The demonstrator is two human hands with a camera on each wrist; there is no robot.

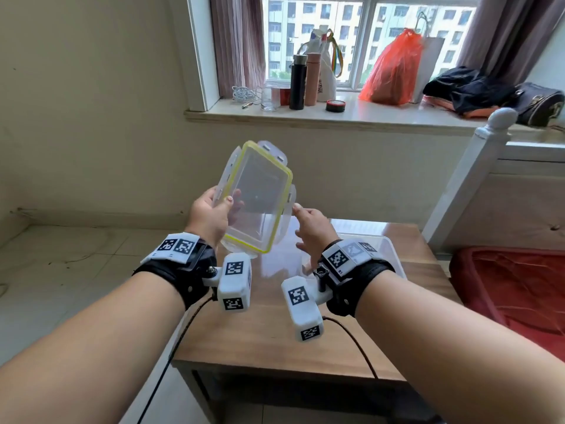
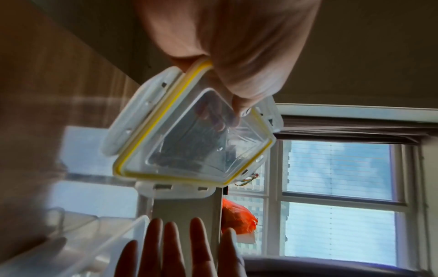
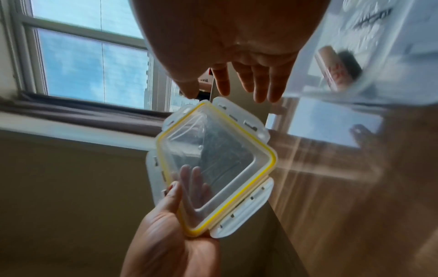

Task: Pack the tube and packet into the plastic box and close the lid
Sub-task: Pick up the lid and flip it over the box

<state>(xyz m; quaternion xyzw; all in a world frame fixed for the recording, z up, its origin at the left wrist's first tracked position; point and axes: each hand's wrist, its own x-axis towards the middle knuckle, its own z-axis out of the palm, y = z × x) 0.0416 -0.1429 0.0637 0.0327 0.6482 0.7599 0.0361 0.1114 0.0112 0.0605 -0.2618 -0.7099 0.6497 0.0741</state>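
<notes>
So the head cam looks forward and down over my forearms at the desk and window. Both wrist cams sit super close, aimed along my palms, rolled sideways, and all three catch the lid.

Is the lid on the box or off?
Off. The left hand holds the clear yellow-rimmed lid up in the air, clips loose, away from any box.

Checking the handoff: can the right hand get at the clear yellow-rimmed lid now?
Probably yes. The right hand is open, fingertips just off the clear yellow-rimmed lid, which the left hand holds up above the wooden table; nothing lies between.
</notes>
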